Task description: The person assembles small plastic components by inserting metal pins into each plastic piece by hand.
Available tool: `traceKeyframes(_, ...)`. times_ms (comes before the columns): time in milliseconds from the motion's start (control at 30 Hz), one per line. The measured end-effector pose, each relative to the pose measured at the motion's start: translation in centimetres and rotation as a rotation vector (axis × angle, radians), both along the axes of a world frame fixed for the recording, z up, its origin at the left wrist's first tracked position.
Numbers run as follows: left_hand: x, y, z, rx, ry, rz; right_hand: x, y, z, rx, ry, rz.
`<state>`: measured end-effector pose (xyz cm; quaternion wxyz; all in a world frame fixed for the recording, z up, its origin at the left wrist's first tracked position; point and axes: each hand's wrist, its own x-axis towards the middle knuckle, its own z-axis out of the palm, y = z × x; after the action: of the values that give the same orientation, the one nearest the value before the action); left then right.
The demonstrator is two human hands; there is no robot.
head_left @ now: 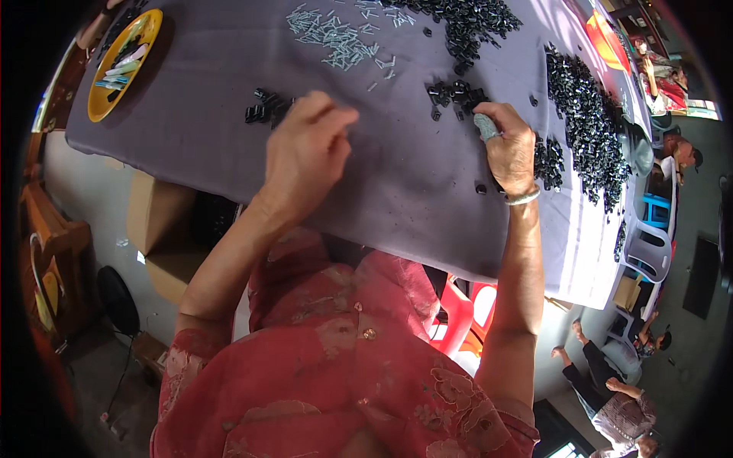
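Observation:
My left hand [309, 149] is raised over the cloth-covered table, fingers curled inward and slightly blurred; anything inside them is hidden. Just beyond it lies a small cluster of black plastic pieces [265, 107]. My right hand [511, 149], with a pale bangle [523, 198] at its wrist, is closed beside another small heap of black pieces [456, 95]. A grey-green speckled lump [485, 127] shows at its thumb side; I cannot tell whether it is held or worn. Farther off are scattered pale, thin small pieces [332, 36].
A yellow oval tray [98, 107] with pens or similar sticks stands at the far left. Large black heaps [584, 114] spread over the right and far side of the grey tablecloth [191, 137]. An open cardboard box [164, 210] is below the left edge. People [611, 404] are at the right.

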<state>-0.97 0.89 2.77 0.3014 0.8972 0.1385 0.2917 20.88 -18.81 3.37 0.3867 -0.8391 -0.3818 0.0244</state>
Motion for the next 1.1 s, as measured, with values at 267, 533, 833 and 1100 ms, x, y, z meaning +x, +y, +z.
traceKeyframes(267,1.8,-0.5,-1.6,0.260,-0.060,-0.121,0.4,2.1,0.3,-0.162,-0.264,0.128)
traceKeyframes(533,1.5,-0.4,-2.7,0.265,-0.076,-0.039,1.4,2.4,0.5,-0.300,-0.144,0.127)
traceKeyframes(833,1.6,-0.6,-2.4,0.171,-0.196,-0.079,-0.6,1.1,-0.6,0.121,0.135,0.043)
traceKeyframes(1100,0.9,-0.4,-1.3,-0.406,-0.250,-0.289,-8.8,5.1,0.3,0.146,0.284,0.406)
